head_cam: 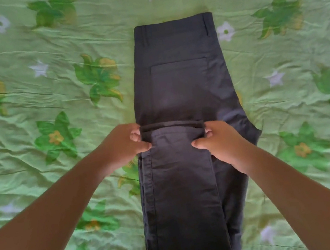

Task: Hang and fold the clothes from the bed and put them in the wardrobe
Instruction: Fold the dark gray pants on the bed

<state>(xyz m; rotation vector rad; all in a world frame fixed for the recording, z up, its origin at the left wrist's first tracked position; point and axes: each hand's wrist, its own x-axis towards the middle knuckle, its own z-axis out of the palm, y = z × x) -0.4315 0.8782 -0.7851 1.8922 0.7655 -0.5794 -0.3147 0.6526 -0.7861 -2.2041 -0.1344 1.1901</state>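
head view: dark trousers lie folded lengthwise on the green floral bedsheet. left hand and right hand each pinch a corner of the doubled-back leg hem, fingers curled round the cloth.

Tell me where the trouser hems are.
In the head view, the trouser hems sit centre frame, folded up to just below the back pocket, gripped by the left hand and right hand.

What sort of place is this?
Probably a bedroom: a wrinkled green floral bedsheet fills the view, and dark trousers lie flat on it while the left hand and right hand pinch the folded-up leg end.
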